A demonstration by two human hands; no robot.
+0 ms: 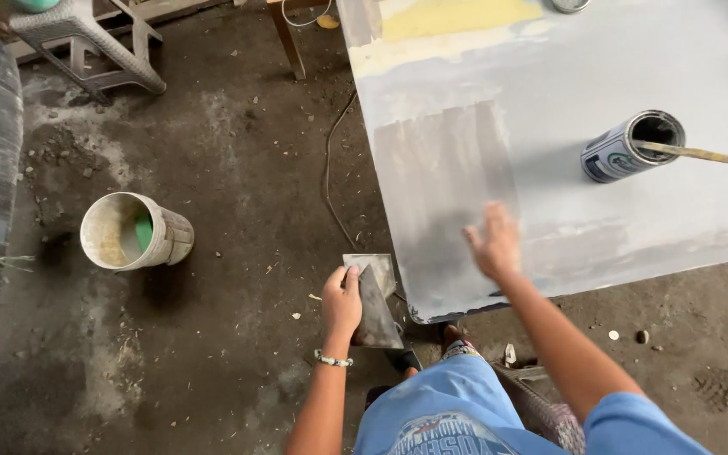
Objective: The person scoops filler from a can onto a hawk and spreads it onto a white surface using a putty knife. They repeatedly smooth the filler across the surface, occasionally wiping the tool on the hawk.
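Left hand (341,302) grips two flat putty blades (372,299) below the panel (583,93) corner, long axis pointing up toward it; right hand (493,244), blurred, fingers seemingly spread and empty, rests on the grey patch (444,181), nearer.

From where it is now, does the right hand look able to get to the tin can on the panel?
Probably yes: the right hand is over the grey panel, empty, with bare surface between it and the tin can.

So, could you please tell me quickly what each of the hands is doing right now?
Left hand: closed on flat scrapers, held off the panel's edge.
Right hand: open and empty, fingers spread over the grey panel; motion blur hides whether it touches.
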